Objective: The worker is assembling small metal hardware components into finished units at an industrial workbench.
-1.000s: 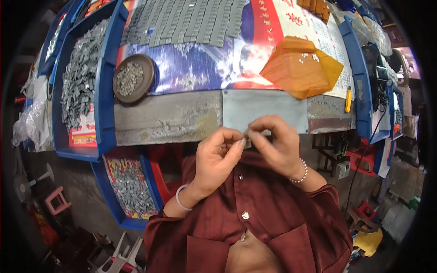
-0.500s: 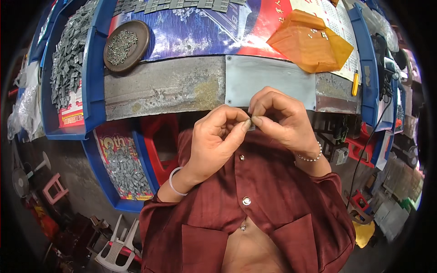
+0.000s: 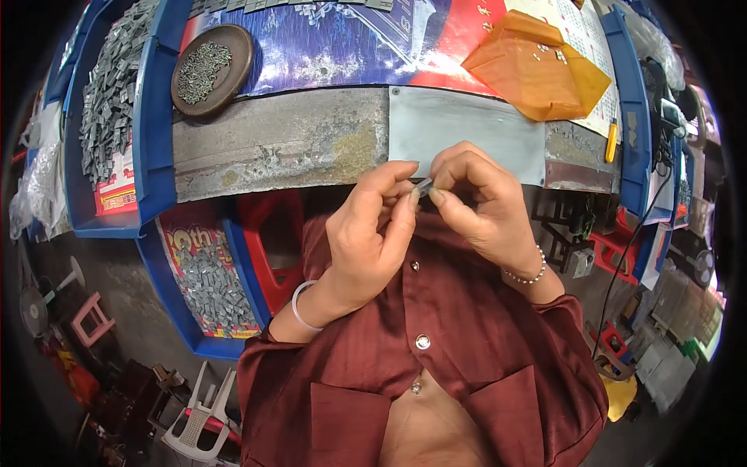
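Observation:
My left hand [image 3: 373, 233] and my right hand [image 3: 478, 198] meet in front of my chest, just below the edge of the workbench [image 3: 280, 144]. Between the fingertips of both hands sits one small grey metal part [image 3: 424, 185], pinched by thumbs and forefingers. Most of the part is hidden by the fingers. A white bangle is on my left wrist and a bead bracelet on my right.
A round brown dish [image 3: 212, 68] of small grey parts stands on the bench at the left. Blue bins [image 3: 109, 117] hold many grey pieces; another bin [image 3: 204, 284] sits lower left. An orange plastic bag [image 3: 537, 66] lies at the right, above a grey metal plate [image 3: 467, 132].
The view has tilted down, so the bench sits higher in the picture. My hands stay together on the small part, now closer to my chest.

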`<state>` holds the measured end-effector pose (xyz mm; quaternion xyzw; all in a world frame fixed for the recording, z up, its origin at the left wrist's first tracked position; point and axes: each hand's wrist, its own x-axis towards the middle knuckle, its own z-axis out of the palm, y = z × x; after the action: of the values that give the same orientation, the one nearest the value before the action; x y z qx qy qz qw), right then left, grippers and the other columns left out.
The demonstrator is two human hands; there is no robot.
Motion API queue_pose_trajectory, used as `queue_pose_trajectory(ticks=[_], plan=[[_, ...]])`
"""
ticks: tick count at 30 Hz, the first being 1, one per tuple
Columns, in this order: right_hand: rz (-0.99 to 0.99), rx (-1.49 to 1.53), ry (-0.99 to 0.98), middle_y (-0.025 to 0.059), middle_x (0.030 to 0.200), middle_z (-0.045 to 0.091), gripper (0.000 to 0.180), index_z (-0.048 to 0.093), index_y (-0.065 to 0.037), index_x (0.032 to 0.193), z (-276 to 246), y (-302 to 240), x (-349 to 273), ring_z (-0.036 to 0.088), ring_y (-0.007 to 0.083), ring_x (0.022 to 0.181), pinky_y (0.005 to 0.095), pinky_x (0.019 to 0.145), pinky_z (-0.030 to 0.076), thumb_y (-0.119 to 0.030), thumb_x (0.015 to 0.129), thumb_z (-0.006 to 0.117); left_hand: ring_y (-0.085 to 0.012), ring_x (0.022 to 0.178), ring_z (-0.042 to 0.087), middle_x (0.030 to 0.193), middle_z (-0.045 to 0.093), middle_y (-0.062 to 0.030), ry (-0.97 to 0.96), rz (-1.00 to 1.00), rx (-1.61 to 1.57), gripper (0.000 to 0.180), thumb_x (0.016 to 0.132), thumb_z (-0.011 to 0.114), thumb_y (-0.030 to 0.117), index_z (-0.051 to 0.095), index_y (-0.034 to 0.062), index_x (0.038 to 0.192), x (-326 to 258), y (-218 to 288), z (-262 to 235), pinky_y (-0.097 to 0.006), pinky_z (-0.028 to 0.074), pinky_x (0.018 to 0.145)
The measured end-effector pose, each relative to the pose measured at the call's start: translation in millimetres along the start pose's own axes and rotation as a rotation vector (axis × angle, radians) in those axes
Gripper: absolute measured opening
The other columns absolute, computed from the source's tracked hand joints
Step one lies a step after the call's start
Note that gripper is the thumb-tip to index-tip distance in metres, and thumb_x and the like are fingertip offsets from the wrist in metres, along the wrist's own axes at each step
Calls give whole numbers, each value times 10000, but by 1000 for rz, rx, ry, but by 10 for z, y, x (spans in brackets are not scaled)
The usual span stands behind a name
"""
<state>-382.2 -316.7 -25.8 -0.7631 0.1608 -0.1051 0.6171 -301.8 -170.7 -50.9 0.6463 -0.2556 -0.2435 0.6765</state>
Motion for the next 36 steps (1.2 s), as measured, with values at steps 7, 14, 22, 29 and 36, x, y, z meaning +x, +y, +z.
queue_pose_trajectory(ticks=[7,14,22,29,36], plan=[[-29,-8,43,67,842,558,96,525,12,846,62,100,8,536,125,707,258,631,456,7,815,615,-174,721,651,903,623,-133,21,210,228,362,823,608,-97,530,-22,1168,13,-62,17,-269,535,604],[20,271,89,62,877,566,122,487,3,937,175,137,-35,541,88,768,232,695,478,1,888,599,-139,761,659,914,625,-112,78,245,107,389,813,614,-125,487,-45,1171,-20,-136,58,-252,547,634],[55,552,149,52,915,553,206,447,-24,1021,302,109,-30,542,82,808,215,730,475,15,891,603,-149,727,650,930,609,-111,79,294,96,384,805,621,-107,493,-39,1160,-6,-136,48,-255,539,626],[46,551,191,40,897,548,201,462,-30,1004,358,164,-48,538,65,783,201,683,472,25,881,611,-145,560,551,709,559,-81,-60,81,120,352,851,548,-63,468,-37,1193,43,-11,-56,-267,444,519],[299,715,32,26,906,554,150,495,-26,1042,261,57,5,551,49,760,182,659,471,-41,919,580,-83,595,530,690,565,-38,-68,86,73,369,851,519,-62,434,-31,1209,20,-32,-100,-215,423,554]])
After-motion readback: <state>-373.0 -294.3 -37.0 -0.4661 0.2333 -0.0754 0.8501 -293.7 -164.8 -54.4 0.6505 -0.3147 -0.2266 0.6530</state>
